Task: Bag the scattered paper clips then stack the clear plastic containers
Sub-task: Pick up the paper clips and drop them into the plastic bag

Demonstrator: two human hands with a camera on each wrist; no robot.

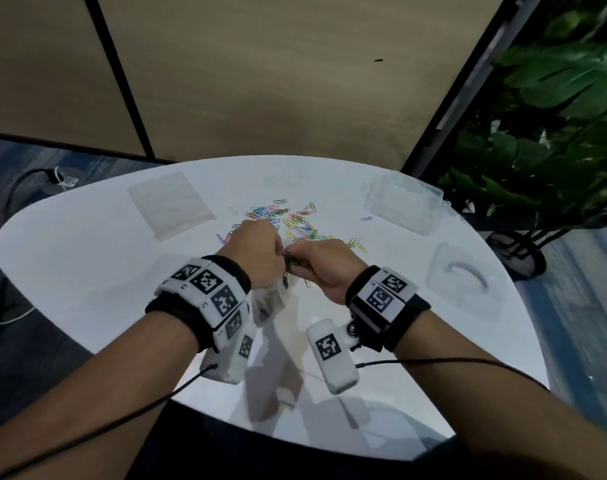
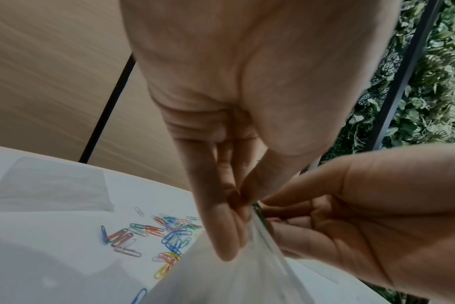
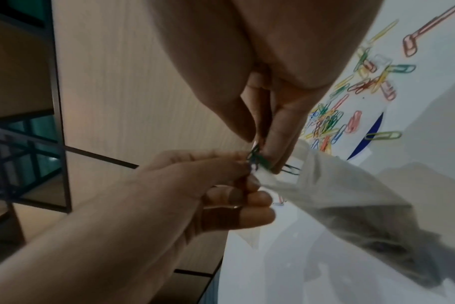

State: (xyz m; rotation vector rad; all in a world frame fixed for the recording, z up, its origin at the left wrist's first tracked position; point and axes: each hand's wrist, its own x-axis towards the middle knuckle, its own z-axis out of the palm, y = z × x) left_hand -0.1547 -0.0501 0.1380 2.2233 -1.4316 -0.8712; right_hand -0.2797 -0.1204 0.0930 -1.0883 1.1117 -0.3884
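My left hand (image 1: 260,254) pinches the top edge of a clear plastic bag (image 1: 267,303) that hangs over the white table (image 1: 87,237). My right hand (image 1: 316,265) pinches a few green paper clips (image 1: 289,266) at the bag's mouth. In the left wrist view the left hand's fingertips (image 2: 229,236) grip the bag (image 2: 234,277) beside a green clip (image 2: 259,211). In the right wrist view the right hand (image 3: 268,133) holds the green clips (image 3: 257,158) against the bag (image 3: 338,185), which has dark clips in its bottom. Several coloured paper clips (image 1: 288,216) lie scattered just beyond both hands.
A clear plastic container (image 1: 402,199) stands at the back right of the table. Another clear container (image 1: 458,275) sits near the right edge. A flat pile of clear bags (image 1: 172,204) lies at the back left. A leafy plant (image 1: 555,116) stands off the table's right side.
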